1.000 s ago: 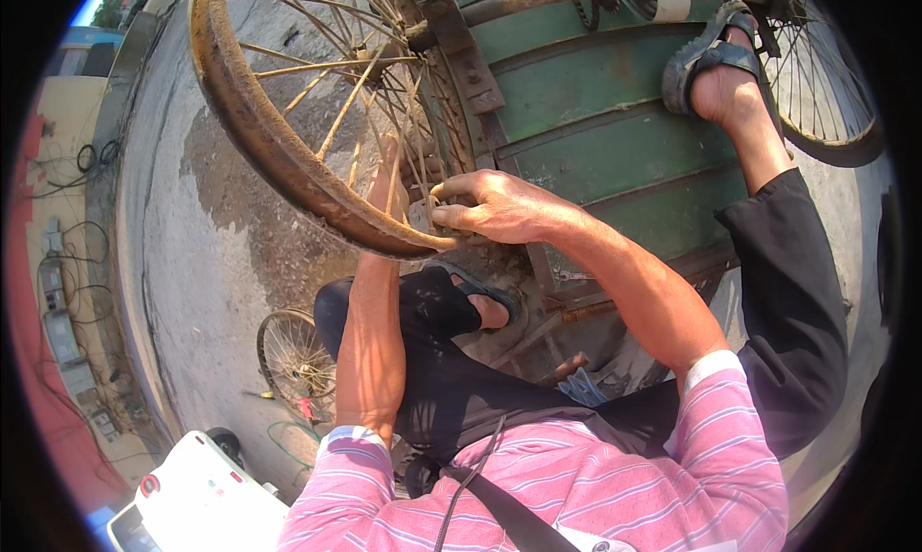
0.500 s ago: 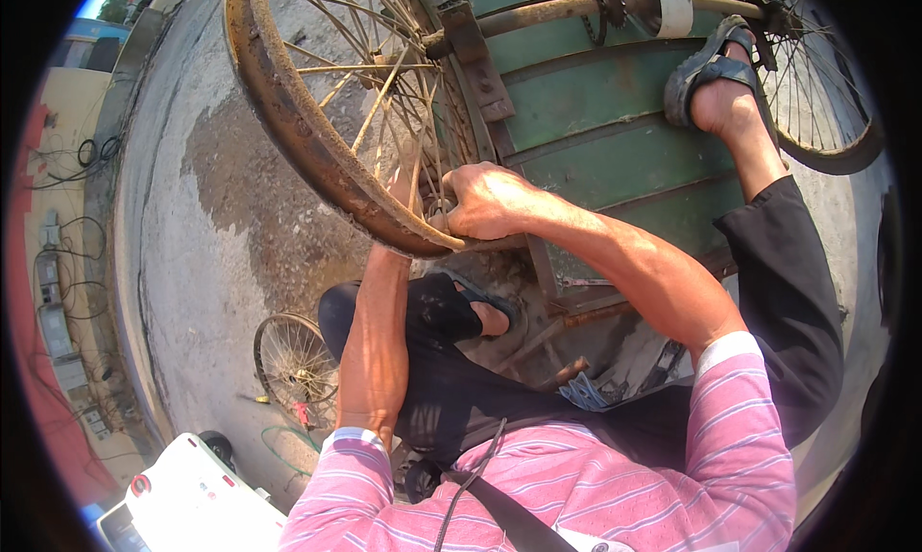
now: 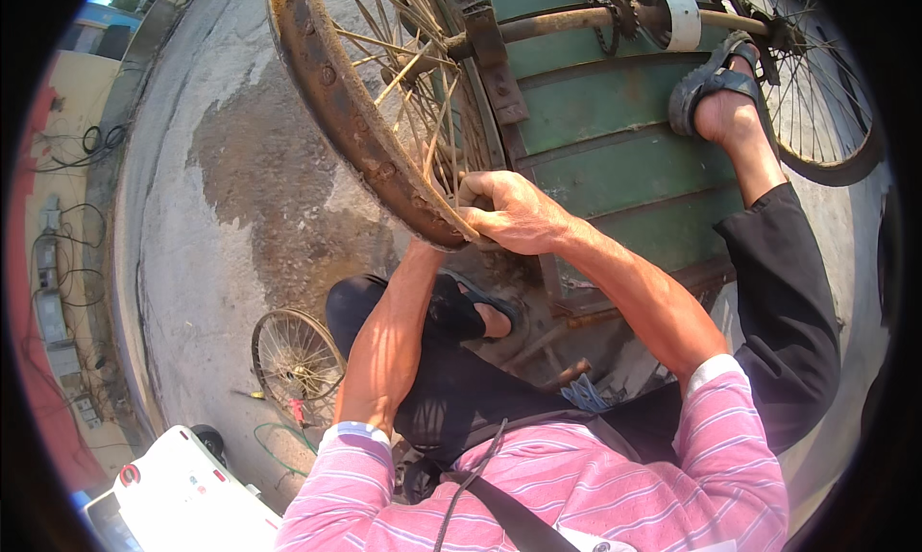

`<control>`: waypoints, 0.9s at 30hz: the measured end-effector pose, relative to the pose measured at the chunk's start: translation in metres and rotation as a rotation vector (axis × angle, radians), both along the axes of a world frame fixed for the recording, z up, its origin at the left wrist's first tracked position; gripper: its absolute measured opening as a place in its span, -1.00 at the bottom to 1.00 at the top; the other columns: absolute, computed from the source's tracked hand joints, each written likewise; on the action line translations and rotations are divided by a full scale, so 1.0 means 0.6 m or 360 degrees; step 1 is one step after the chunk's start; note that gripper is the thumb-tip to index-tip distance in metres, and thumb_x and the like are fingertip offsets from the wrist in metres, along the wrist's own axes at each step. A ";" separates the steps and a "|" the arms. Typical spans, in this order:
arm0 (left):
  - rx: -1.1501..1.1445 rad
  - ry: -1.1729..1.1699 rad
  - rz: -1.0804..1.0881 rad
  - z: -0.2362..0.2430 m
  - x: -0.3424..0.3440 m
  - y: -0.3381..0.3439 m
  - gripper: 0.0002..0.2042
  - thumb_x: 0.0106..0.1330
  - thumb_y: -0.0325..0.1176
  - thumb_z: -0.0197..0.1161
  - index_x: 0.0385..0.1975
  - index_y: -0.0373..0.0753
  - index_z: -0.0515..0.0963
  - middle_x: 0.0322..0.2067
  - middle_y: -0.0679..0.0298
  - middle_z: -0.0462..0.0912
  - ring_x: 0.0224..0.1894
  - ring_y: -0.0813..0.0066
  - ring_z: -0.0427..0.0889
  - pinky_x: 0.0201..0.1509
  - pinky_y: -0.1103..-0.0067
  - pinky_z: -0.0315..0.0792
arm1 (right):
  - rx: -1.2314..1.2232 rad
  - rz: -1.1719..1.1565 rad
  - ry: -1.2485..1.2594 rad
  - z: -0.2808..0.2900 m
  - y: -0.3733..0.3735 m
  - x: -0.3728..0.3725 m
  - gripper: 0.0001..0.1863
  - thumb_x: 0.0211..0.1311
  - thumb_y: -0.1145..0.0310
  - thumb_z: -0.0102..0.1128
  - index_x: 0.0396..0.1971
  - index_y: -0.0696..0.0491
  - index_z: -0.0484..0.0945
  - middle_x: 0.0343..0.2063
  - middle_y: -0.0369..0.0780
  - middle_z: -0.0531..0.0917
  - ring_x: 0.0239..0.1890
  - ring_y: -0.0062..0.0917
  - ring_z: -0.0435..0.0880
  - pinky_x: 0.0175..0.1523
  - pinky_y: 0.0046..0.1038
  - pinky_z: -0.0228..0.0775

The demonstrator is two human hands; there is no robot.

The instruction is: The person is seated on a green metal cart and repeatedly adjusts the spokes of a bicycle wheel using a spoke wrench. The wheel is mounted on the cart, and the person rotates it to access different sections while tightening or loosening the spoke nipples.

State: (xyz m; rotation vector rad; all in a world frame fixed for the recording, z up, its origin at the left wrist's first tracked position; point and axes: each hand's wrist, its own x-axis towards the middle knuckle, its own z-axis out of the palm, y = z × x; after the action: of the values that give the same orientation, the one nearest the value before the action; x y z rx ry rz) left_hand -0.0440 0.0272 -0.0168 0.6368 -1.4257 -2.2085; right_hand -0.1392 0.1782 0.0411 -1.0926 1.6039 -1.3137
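Note:
A rusty wheel rim [image 3: 331, 86] with many spokes [image 3: 403, 77] stands tilted before me, on the axle of an upturned green cart [image 3: 615, 130]. My right hand [image 3: 514, 211] is closed at the inner side of the rim's near end, thumb and forefinger pinched at a spoke beside the rim. From below, my left forearm [image 3: 389, 331] reaches behind the rim. Only a bit of my left hand [image 3: 434, 168] shows between the spokes; its fingers are hidden. No tyre covers this rim.
My sandalled right foot [image 3: 720, 101] rests on the cart by the second wheel [image 3: 826, 120]. A chain [image 3: 600, 19] hangs on the axle [image 3: 567, 22]. A small spoked wheel [image 3: 298, 355] lies on the ground at lower left, near a white vehicle-like object [image 3: 187, 499]. Cables [image 3: 91, 149] run along the left wall.
The rim has shifted rightward in view. My right hand has moved slightly right and down with it, its fingers now turned more toward the rim's edge. My left arm has moved right too.

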 end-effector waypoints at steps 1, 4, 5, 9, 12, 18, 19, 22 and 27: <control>-0.0021 0.0107 -0.0113 -0.009 0.002 -0.003 -0.65 0.64 -0.02 0.15 0.06 -0.20 0.48 -0.30 0.39 0.56 -0.25 0.61 0.59 -0.19 0.63 0.52 | 0.0035 0.0027 -0.0112 0.005 -0.004 -0.001 -0.75 0.37 0.30 0.38 -0.32 0.20 0.61 -0.41 -0.33 0.66 -0.35 -0.72 0.55 -0.28 -0.51 0.45; 0.0119 0.0294 -0.0325 -0.030 0.016 -0.018 -0.72 0.62 -0.23 0.18 0.18 -0.17 0.43 -0.12 0.40 0.58 -0.10 0.59 0.61 -0.03 0.57 0.59 | 0.0186 -0.0105 -0.0325 0.018 -0.001 -0.005 -0.56 0.17 0.12 0.45 -0.25 0.27 0.69 -0.37 -0.14 0.76 -0.28 -0.52 0.73 -0.15 -0.37 0.58; 0.0222 0.0347 -0.0343 -0.044 0.017 -0.026 -0.72 0.62 -0.24 0.17 0.20 -0.17 0.42 -0.09 0.38 0.59 -0.07 0.57 0.61 0.00 0.55 0.61 | 0.0187 -0.0149 -0.0358 0.004 -0.003 -0.002 -0.51 0.11 0.11 0.51 -0.21 0.29 0.70 -0.38 -0.14 0.76 -0.31 -0.52 0.73 -0.18 -0.39 0.59; -0.0108 0.0272 -0.0278 -0.051 0.033 -0.025 -0.68 0.64 -0.25 0.12 0.28 -0.19 0.41 0.01 0.31 0.61 0.02 0.47 0.64 0.10 0.46 0.63 | 0.0363 -0.0085 -0.0315 0.008 -0.004 -0.003 -0.53 0.18 0.13 0.50 -0.13 0.25 0.69 -0.36 -0.19 0.75 -0.30 -0.60 0.67 -0.16 -0.45 0.55; -0.0152 0.0247 -0.0138 -0.069 0.039 -0.019 -0.67 0.67 -0.25 0.06 0.31 -0.20 0.41 0.05 0.28 0.62 0.07 0.40 0.65 0.13 0.41 0.64 | 0.0382 -0.0113 -0.0145 0.015 -0.003 -0.005 -0.39 0.19 0.03 0.56 0.04 0.21 0.65 -0.32 -0.24 0.74 -0.25 -0.63 0.63 -0.11 -0.46 0.52; -0.0966 -0.0156 0.0067 -0.111 0.030 -0.048 -0.65 0.49 -0.28 0.27 0.19 -0.24 0.51 -0.02 0.27 0.65 0.01 0.36 0.67 0.03 0.42 0.60 | 0.0424 0.0261 -0.0388 0.047 -0.003 -0.012 -0.51 0.37 0.03 0.24 0.03 0.15 0.73 -0.26 -0.16 0.76 -0.18 -0.53 0.66 -0.03 -0.41 0.49; -0.1045 -0.0176 0.0062 -0.110 0.023 -0.053 -0.66 0.47 -0.29 0.28 0.17 -0.24 0.52 -0.04 0.27 0.66 -0.01 0.36 0.67 0.02 0.42 0.60 | 0.0434 0.0305 -0.0343 0.040 -0.005 -0.019 -0.47 0.37 0.01 0.29 0.08 0.16 0.71 -0.22 -0.16 0.77 -0.16 -0.55 0.65 -0.02 -0.40 0.49; -0.1278 -0.0339 0.0080 -0.135 0.031 -0.086 -0.70 0.42 -0.31 0.31 0.09 -0.25 0.57 -0.10 0.29 0.67 -0.06 0.38 0.68 -0.01 0.43 0.59 | 0.0419 0.0266 -0.0166 0.025 -0.015 -0.020 -0.45 0.32 -0.01 0.37 0.08 0.16 0.71 -0.23 -0.17 0.77 -0.20 -0.57 0.66 -0.07 -0.39 0.50; -0.0570 -0.0254 0.0157 -0.041 0.040 -0.047 -0.81 0.47 -0.35 0.18 -0.07 -0.29 0.64 -0.22 0.29 0.70 -0.17 0.43 0.70 -0.08 0.42 0.59 | 0.0707 0.0028 0.0095 0.052 -0.023 -0.003 -0.41 0.11 -0.04 0.49 -0.06 0.18 0.75 -0.38 -0.16 0.78 -0.30 -0.44 0.71 -0.12 -0.32 0.55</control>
State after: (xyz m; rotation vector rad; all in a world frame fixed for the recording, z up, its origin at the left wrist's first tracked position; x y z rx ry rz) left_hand -0.0202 -0.0007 -0.0414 0.7482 -1.7732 -1.7971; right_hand -0.1412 0.1642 0.0725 -0.8721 1.8132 -0.8584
